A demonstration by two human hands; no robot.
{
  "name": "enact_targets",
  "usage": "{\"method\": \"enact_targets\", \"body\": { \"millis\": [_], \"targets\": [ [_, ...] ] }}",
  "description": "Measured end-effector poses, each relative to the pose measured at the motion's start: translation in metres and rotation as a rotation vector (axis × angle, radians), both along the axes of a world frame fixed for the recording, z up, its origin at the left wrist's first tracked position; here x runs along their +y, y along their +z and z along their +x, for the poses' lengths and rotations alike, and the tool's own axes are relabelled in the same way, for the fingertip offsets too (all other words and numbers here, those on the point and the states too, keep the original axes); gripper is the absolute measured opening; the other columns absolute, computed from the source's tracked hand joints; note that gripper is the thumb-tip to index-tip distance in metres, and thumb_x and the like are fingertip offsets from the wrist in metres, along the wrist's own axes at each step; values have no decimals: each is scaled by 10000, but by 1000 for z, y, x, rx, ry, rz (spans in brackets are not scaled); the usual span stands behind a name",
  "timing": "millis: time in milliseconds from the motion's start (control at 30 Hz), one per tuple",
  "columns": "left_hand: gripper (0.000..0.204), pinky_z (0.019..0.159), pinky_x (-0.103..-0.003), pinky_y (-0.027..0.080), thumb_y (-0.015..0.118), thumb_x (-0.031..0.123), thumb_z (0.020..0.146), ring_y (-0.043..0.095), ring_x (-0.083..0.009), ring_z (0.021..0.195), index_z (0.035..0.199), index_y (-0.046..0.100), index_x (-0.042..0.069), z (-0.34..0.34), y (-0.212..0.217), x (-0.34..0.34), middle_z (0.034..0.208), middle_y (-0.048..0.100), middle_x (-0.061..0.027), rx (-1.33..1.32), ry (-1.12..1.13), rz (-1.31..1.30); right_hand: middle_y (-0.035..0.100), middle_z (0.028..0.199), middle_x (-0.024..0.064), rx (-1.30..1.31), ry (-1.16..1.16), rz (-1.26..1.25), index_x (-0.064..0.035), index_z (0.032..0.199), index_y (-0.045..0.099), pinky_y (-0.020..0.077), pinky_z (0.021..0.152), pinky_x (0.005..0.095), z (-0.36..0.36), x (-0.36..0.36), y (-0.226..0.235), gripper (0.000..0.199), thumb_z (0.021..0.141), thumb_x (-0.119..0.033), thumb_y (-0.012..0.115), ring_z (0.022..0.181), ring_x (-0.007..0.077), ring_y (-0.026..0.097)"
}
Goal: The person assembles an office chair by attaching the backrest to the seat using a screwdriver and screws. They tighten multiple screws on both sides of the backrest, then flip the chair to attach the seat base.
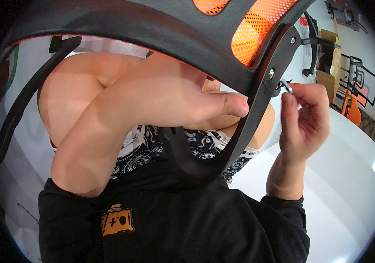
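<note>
The left hand [174, 101] wraps around the black chair frame [257, 101], its thumb pressed flat along the inner edge of the bar and its fingers hidden behind it, so it grips the frame firmly. Orange mesh [257, 30] fills the frame just above. The right hand [303, 120] is curled nearly closed, pinching a small metal hex key [286, 85] between thumb and fingertips; the key's tip sits just beside a screw [271, 74] in the frame. The frame lies across the person's lap, above a white floor [349, 184].
</note>
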State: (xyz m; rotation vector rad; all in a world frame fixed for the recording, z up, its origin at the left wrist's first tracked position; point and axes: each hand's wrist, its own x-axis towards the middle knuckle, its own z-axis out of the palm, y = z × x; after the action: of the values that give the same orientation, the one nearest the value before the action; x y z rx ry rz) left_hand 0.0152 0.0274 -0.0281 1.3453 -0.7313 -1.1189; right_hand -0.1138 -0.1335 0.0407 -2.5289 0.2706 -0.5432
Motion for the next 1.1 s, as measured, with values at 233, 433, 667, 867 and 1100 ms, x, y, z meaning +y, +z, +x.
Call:
{"method": "enact_targets", "body": {
  "millis": [233, 433, 667, 867, 1100],
  "targets": [
    [359, 710, -229, 462, 770, 95, 722, 557, -88, 838, 1028, 603, 8, 2, -3, 0, 920, 625, -20, -66, -49, -38, 620, 826, 94, -29, -155, 493, 57, 1038, 562, 488, 710, 212, -5, 0, 7, 189, 853, 22, 549, 803, 129, 608],
    [381, 710, -237, 460, 771, 109, 724, 555, -90, 845, 1046, 595, 8, 1, 1, 0, 927, 622, -18, -7, -24, 18, 603, 1012, 166, -36, 92, 296, 66, 1086, 524, 509, 795, 271, -1, -8, 2, 291, 801, 119, 560, 905, 197, 624],
    [379, 653, -223, 453, 775, 127, 722, 550, -78, 786, 1034, 592, 14, 2, -8, 0, 887, 618, -8, -200, -29, -73, 642, 967, 151, -46, 121, 132, 57, 933, 608, 487, 776, 253, 8, -3, -5, 216, 746, 166, 597, 886, 187, 625],
    [296, 508, -214, 407, 748, 132, 756, 503, -59, 618, 971, 593, 2, 2, -11, 0, 728, 583, 6, -92, -77, -180, 662, 906, 150, -29, 168, 20, 19, 856, 641, 483, 756, 268, 7, 0, -3, 204, 696, 144, 628, 836, 207, 630],
    [240, 451, -210, 373, 725, 106, 776, 474, -52, 553, 943, 595, -6, -3, -5, 0, 665, 558, 4, -1, -32, -118, 672, 864, 129, -30, 176, -137, -13, 824, 639, 488, 792, 314, 5, -1, -3, 194, 678, 114, 651, 818, 220, 636]
  ]
}}
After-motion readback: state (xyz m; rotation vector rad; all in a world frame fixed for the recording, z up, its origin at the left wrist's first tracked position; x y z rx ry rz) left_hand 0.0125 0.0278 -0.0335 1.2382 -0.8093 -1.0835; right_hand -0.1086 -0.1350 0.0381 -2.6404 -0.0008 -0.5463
